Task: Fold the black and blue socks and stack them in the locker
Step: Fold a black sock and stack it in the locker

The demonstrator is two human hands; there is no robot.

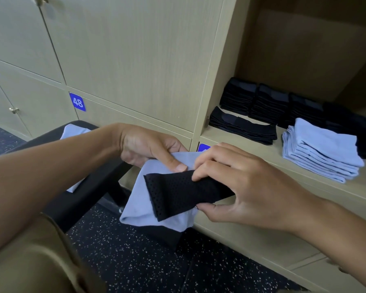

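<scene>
My left hand pinches the top edge of a light blue sock that hangs in front of the lockers. My right hand grips a black perforated sock that lies across the blue one. Inside the open locker at the right sit several stacks of folded black socks, a flatter black pile in front, and a stack of folded light blue socks at the shelf's front right. More light blue cloth lies on the black bench behind my left forearm.
A black bench stands under my left arm, over dark speckled flooring. Closed beige locker doors fill the left, one with a blue tag 48. A brass latch shows at far left.
</scene>
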